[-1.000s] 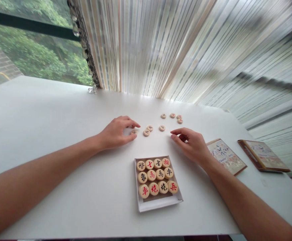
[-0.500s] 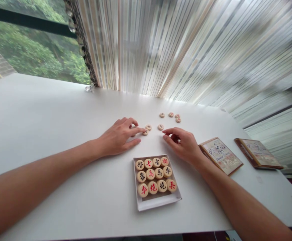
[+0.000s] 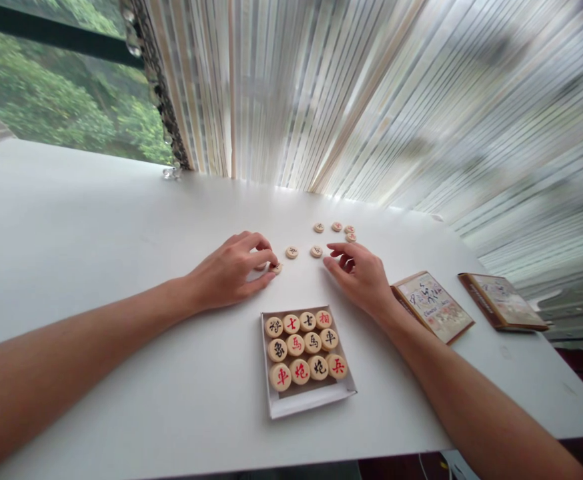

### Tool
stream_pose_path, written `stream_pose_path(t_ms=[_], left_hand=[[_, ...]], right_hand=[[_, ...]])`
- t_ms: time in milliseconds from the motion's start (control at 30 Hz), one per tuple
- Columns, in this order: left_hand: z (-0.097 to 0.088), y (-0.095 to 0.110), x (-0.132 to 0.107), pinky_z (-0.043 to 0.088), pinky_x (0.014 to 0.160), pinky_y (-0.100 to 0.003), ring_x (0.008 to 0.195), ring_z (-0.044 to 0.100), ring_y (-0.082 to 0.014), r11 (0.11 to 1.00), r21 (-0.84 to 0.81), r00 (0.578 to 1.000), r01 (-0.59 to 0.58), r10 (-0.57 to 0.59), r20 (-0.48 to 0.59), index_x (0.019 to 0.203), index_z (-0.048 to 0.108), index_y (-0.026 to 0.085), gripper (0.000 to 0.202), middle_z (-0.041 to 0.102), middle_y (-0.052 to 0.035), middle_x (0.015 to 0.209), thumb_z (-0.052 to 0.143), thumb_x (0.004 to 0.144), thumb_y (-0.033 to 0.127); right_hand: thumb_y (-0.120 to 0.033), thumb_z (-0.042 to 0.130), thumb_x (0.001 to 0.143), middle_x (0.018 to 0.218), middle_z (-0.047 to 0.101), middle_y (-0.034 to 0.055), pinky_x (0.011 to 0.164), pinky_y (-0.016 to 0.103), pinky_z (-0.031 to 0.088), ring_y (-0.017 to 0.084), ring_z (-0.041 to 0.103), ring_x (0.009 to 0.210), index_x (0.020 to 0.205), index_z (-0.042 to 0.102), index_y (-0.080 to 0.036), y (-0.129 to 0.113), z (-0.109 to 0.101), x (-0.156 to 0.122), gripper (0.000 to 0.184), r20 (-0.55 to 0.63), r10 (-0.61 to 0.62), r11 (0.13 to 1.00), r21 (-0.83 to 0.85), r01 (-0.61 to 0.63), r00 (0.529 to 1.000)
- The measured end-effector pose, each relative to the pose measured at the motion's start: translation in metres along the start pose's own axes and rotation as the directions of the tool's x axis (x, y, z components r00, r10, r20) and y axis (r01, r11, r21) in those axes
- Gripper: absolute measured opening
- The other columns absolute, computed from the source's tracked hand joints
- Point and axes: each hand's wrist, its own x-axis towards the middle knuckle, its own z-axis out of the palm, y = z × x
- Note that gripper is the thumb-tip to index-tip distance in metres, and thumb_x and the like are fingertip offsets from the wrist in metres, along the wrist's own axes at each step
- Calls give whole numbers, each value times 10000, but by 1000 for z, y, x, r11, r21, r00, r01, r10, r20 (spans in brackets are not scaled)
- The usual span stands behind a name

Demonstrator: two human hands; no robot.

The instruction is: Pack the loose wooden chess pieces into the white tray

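Thumb and index finger of my left hand [image 3: 234, 270] are closed on a round wooden Chinese chess piece [image 3: 276, 269] at the table surface. Another piece is partly hidden behind those fingers. My right hand [image 3: 359, 275] has its fingers curved but apart, with nothing between them. Just left of its fingertips lies a Chinese chess piece with a dark character [image 3: 316, 251]. Between the hands is a further dark-marked piece [image 3: 292, 253]. Nearer to me stands a shallow white box [image 3: 314, 402] holding rows of stacked pieces with red and black characters.
Several loose pieces lie farther back, among them a red-marked piece [image 3: 337, 227]. To the right are two printed box lids [image 3: 434, 307] on the white table [image 3: 121, 227]. A string curtain [image 3: 281, 100] hangs along the far edge, beside a window [image 3: 61, 100].
My left fingers have drawn one piece to the left, away from the dark-marked piece it lay against, and the thumb has come in to it. My right hand stays near the same piece.
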Motion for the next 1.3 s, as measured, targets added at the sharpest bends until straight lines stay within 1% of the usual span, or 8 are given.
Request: stream_pose_path(t_ms=[167, 267, 433, 533, 867, 1133, 1233, 1300], left_hand=[[1, 1, 1, 523, 979, -422, 1046, 642, -265, 1000, 4, 1000, 3, -3, -9, 1087, 713, 157, 189, 672, -121, 1130, 603, 997, 282], [1, 1, 2, 529, 985, -428, 1063, 648, -273, 1000, 16, 1000, 8, -8, -5, 1140, 707, 156, 225, 676, -128, 1141, 600, 1000, 295], [2, 0, 1, 529, 1036, -458, 1130, 650, -294, 1000, 26, 1000, 15, -16, 5, 1303, 704, 153, 362, 684, -146, 1215, 597, 1003, 326], [3, -1, 0, 523, 1060, -472, 1161, 644, -306, 999, 37, 1000, 15, -16, 20, 1329, 713, 155, 392, 677, -155, 1253, 583, 1014, 349], [2, -2, 0, 521, 1052, -477, 1140, 640, -302, 999, 27, 999, 19, -20, 35, 1231, 747, 168, 328, 670, -151, 1239, 578, 1015, 348], [3, -2, 1, 518, 1029, -450, 1126, 641, -290, 999, -34, 1000, 25, -25, 16, 1073, 741, 161, 234, 684, -141, 1209, 601, 1012, 339], [1, -1, 3, 528, 985, -420, 1083, 646, -278, 997, -72, 999, 36, -35, 16, 1039, 711, 146, 172, 717, -120, 1108, 665, 970, 296], [-1, -1, 4, 538, 901, -375, 1014, 655, -258, 993, -106, 999, 50, -49, 14, 1003, 694, 148, 131, 727, -89, 991, 691, 947, 265]], right_hand=[[-396, 713, 936, 1050, 707, 107, 763, 389, 550, 201, 602, 728, 1329, 735, -172, 6, 9, 7, 453, 77, -29, 997, -68, 35, 997], [-401, 669, 978, 1097, 675, 117, 800, 408, 542, 222, 617, 788, 1384, 720, -204, 7, 11, 9, 455, 112, -38, 995, -93, 48, 993], [-408, 643, 1008, 1113, 665, 106, 801, 390, 529, 225, 634, 834, 1281, 768, -241, 7, 10, 10, 344, 138, -57, 994, -82, 69, 989], [-406, 658, 1001, 1066, 675, 92, 777, 371, 523, 215, 630, 807, 1199, 773, -227, 8, 9, 10, 291, 135, -63, 995, -69, 73, 989], [-387, 738, 934, 985, 704, 72, 713, 333, 501, 178, 590, 715, 980, 738, -198, 8, 8, 11, 194, 94, -62, 997, -31, 65, 994], [-384, 797, 883, 714, 696, -1, 601, 286, 464, 145, 555, 584, 890, 701, -202, -3, 7, 2, 206, 75, -32, 998, 52, 28, 997], [-390, 791, 886, 714, 705, 3, 598, 282, 468, 142, 560, 585, 902, 717, -197, -4, 7, -1, 208, 75, -34, 997, 79, 28, 997], [-400, 782, 893, 738, 720, 11, 602, 285, 477, 144, 573, 592, 955, 732, -190, -3, 8, -1, 224, 68, -33, 995, 93, 26, 997]])
